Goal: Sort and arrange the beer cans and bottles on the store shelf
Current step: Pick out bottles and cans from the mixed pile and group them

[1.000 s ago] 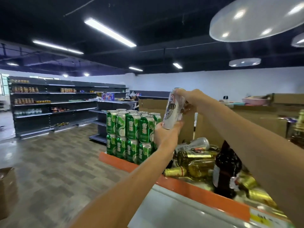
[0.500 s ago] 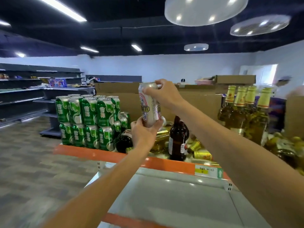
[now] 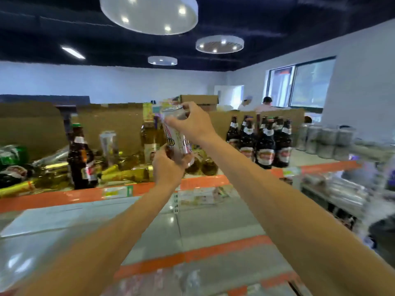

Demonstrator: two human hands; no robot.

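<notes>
Left arm (image 3: 119, 238) is showing bare from the 7 o'clock edge up to the left hand (image 3: 168, 167). Right arm (image 3: 277, 199) is showing bare from 4 o'clock to the right hand (image 3: 192, 124). Motion blur is softening finer detail.

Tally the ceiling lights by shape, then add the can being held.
round lamps: 3
strip light: 1
held can: 1
Total: 5
</notes>
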